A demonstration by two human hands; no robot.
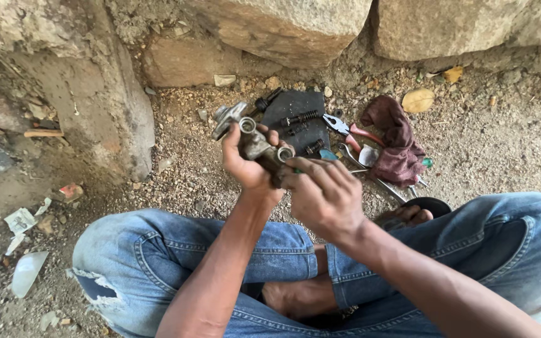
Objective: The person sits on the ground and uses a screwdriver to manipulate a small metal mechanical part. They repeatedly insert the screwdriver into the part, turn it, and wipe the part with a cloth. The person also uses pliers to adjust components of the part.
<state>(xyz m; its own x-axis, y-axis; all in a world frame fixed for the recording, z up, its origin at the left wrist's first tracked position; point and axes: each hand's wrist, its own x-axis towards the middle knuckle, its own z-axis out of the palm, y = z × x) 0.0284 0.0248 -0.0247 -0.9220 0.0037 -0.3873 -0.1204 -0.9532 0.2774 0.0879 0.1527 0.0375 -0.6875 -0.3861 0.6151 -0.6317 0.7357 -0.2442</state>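
Note:
I sit cross-legged on gravel in blue jeans. My left hand point(245, 164) grips a dirty grey metal cylinder part point(253, 139) with round ports and a flanged end, held up over the ground. My right hand point(322, 194) closes on the near end of the same part, its fingers curled around something small and teal that is mostly hidden. Just behind the part lies a dark mat point(300, 112) with a spring, bolts and small black pieces on it.
Red-handled pliers point(349, 131), a maroon rag point(397, 141) and metal tools lie right of the mat. Large stones point(283, 28) wall the back and left. Dry leaves, paper scraps and a white shard point(27, 270) litter the gravel. A dark sandal point(427, 205) sits by my right knee.

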